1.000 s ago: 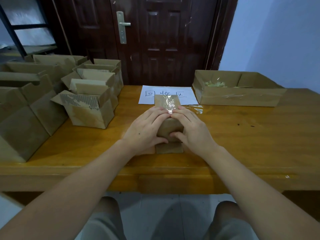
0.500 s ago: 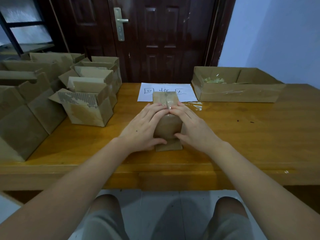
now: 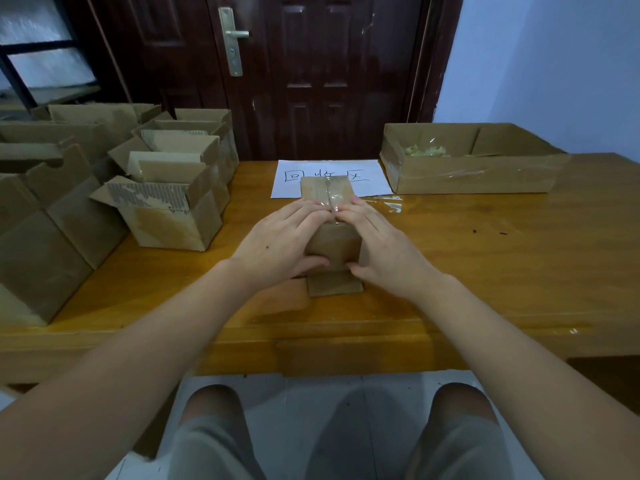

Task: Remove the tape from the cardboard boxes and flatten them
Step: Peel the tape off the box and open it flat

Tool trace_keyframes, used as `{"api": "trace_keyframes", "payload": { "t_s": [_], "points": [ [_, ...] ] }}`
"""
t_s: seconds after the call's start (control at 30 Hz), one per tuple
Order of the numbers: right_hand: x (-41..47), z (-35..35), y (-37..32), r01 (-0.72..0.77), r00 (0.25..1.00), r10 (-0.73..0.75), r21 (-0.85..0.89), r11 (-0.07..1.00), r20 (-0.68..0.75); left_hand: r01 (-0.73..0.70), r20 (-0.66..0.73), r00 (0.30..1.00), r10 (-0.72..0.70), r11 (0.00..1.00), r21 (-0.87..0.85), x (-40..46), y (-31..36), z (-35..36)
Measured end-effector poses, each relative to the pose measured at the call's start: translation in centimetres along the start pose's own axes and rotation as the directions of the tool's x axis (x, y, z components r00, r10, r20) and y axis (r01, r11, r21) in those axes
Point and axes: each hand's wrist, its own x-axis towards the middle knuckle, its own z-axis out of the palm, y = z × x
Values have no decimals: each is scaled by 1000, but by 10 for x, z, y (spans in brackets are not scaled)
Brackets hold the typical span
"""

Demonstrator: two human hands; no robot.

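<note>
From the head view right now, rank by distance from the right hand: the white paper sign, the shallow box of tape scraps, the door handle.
From the right hand:
1. White paper sign, just beyond the fingertips.
2. Shallow box, far right of the table.
3. Door handle, behind, up left.

One wide-angle view only, worn on the person's head, so nothing is shared with a second camera. It looks forward and down from above the near edge of the counter [image 3: 485, 271], close enough that both forearms run in from the bottom corners and the knees show below the counter's near edge. The lens faces the dark door [image 3: 322, 74] on the far side, which fills the top middle. Straight lines bow toward the picture's edges. The left and right ends of the counter fall outside the picture.
</note>
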Motion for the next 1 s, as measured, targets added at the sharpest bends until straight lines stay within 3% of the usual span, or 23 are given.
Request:
{"api": "trace_keyframes", "payload": {
  "t_s": [0.2, 0.5, 1.0],
  "points": [
    [0, 1, 0, 5, 1000, -5, 7, 1000, -5, -284, 136, 954, 268, 951, 119, -9, -1, -3],
    [-1, 1, -4, -17, 999, 18, 42, 999, -31, -265, 144, 959, 245, 954, 141, -12, 5, -1],
    [0, -1, -8, -43, 999, 44, 34, 998, -21, -265, -50, 957, 284, 935, 237, -16, 6, 24]
  ]
}}
